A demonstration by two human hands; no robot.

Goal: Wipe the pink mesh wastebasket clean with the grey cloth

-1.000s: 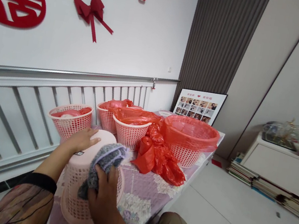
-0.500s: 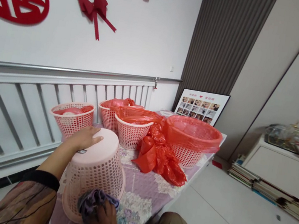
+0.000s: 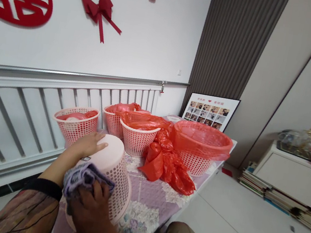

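A pink plastic basket with a lattice wall (image 3: 119, 178) stands upside down on the tablecloth (image 3: 146, 188) close to me. My left hand (image 3: 89, 146) lies flat on its upturned base, fingers spread. Bunched in my right hand (image 3: 92, 207) is a purple-grey cloth (image 3: 82, 180), pressed against the basket's near side. My fingers are wrapped over the cloth, and the hand hides the lower near part of the basket.
Behind stand a pink basket (image 3: 77, 129) with red plastic inside, another bag-lined basket (image 3: 136, 141), and a larger one (image 3: 192, 164) covered by a red bag. A roll of red plastic bags (image 3: 154, 162) lies between them. A radiator (image 3: 35, 120) runs along the left wall.
My right hand has moved up the basket's side with the cloth, from near the rim towards the upturned base. My left hand stays on the base.
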